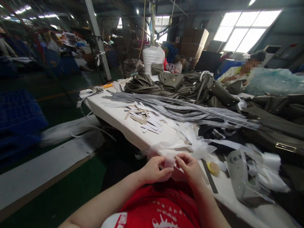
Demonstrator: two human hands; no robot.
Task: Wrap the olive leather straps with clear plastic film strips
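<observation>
Close to my body, at the near table edge, my left hand (pixel 157 170) is closed on a small piece of thin, translucent white film (pixel 169 161). Thumb and fingertips of my right hand (pixel 188 165) are pinched together at the film's right edge. Behind the hands, more crumpled white film (pixel 199 144) lies on the table. A dark flat strip (pixel 210 177) and a yellow tape roll (pixel 213 168) are just right of my right hand. Further off lies a loose pile of white and tan paper strips (pixel 144 118).
Long dark straps in clear film (pixel 180 107) cross the white table (pixel 114 117). Dark bags (pixel 174 81) and strap bundles (pixel 142 84) are heaped behind. A tape dispenser (pixel 239 177) stands at right. Another person (pixel 237 74) works at the far right. Blue pallets (pixel 21 117) stand left.
</observation>
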